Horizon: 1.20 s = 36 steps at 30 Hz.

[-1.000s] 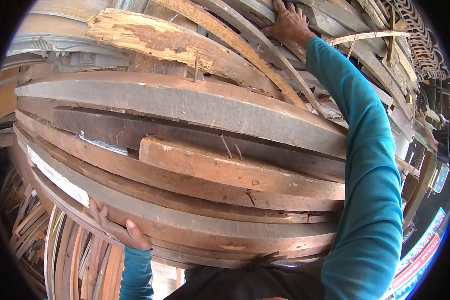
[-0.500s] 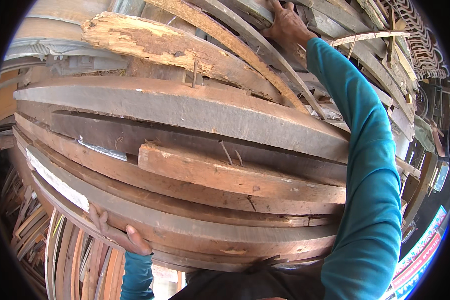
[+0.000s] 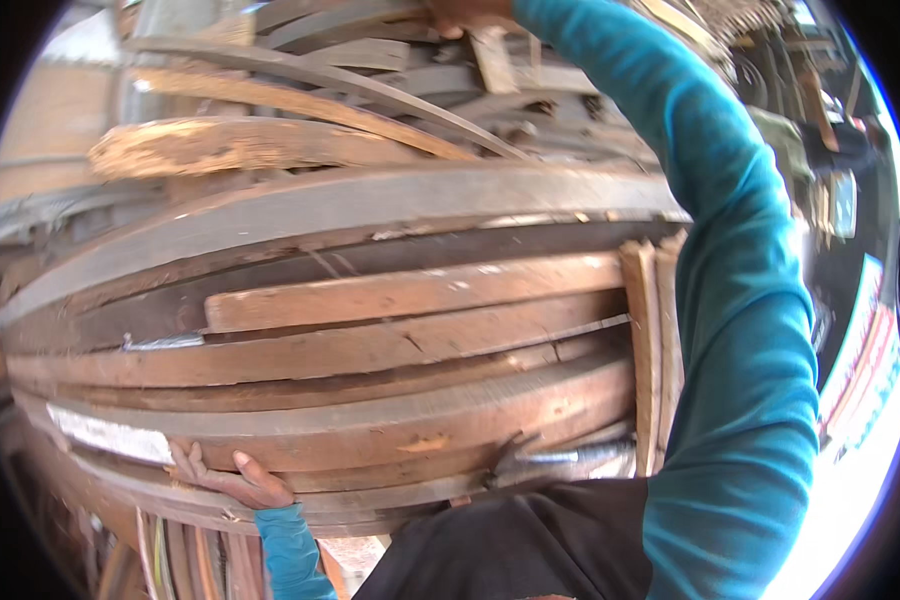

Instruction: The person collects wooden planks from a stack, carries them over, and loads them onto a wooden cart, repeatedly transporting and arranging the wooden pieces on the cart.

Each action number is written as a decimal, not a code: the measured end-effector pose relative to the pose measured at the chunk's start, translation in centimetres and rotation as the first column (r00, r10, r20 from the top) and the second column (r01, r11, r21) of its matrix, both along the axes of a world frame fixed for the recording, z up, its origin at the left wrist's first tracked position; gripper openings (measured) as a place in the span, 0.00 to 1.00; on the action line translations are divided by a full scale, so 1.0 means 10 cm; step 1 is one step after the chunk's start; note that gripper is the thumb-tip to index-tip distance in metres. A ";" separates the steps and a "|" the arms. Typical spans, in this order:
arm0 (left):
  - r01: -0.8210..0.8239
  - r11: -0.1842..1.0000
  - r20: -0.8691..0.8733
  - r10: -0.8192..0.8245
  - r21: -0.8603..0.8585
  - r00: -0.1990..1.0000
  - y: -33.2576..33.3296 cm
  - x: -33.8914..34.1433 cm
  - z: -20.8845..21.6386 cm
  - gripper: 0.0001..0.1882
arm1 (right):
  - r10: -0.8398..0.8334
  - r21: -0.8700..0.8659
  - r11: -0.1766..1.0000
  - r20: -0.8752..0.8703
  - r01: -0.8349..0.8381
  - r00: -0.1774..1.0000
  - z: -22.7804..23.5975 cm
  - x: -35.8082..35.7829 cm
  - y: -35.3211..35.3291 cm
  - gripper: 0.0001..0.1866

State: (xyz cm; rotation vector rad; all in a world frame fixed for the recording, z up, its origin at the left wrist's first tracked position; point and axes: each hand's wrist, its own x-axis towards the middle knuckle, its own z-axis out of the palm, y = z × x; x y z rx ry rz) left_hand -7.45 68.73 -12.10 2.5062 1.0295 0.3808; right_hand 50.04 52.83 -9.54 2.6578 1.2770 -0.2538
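My left hand [image 3: 232, 482] lies against the front of the stacked wooden beams, thumb and fingers apart, next to a white patch [image 3: 120, 437] on one beam [image 3: 400, 430]. At the top edge, my right hand [image 3: 470, 12] is partly cut off and blurred, so its grip cannot be made out. It is over a pile of loose timber, close to a grey curved board [image 3: 355, 25] and a short brown piece of wood [image 3: 492, 62]. A shorter reddish beam [image 3: 410, 293] with bent nails behind it lies on the stack between my arms.
A splintered yellowish plank [image 3: 210, 147] and a narrow strip [image 3: 300, 108] lie beyond a long grey beam [image 3: 410, 195]. Two upright wooden posts [image 3: 642, 350] stand beside my right arm. More upright lengths of wood [image 3: 195, 555] are below at the left.
My right hand has moved up and left, to the view's top edge. The view has shifted, bringing the upright posts into sight. My left hand stays on the same beam.
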 end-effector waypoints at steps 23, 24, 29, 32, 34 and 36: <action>0.071 0.981 0.182 -0.104 0.180 0.978 0.19 -0.30 -0.28 0.30 | -0.933 0.049 0.355 -0.047 0.933 0.357 3.05 -4.14 -5.59 0.55; 0.063 0.982 0.181 -0.096 0.175 0.979 0.15 -0.23 -0.25 0.30 | -0.934 0.063 0.338 -0.099 0.939 0.343 3.03 -4.14 -5.56 0.53; 0.023 0.980 0.174 -0.058 0.197 0.983 0.05 -0.11 -0.09 0.28 | -0.644 0.260 0.748 0.064 0.610 0.762 2.95 -3.48 -4.40 0.38; 0.022 0.979 0.135 -0.050 0.202 0.990 0.05 -0.17 -0.06 0.29 | -0.419 0.250 0.858 -0.164 0.449 0.893 2.69 -2.64 -3.20 0.35; -0.014 0.987 0.095 -0.002 0.161 0.995 0.04 -0.30 -0.06 0.30 | -0.133 0.194 0.964 -0.233 0.180 0.963 2.22 -1.99 -2.41 0.33; 0.006 0.988 0.136 -0.028 0.158 0.990 0.02 -0.19 0.06 0.30 | 0.103 0.260 0.965 -0.217 -0.045 0.971 1.78 -1.43 -1.88 0.31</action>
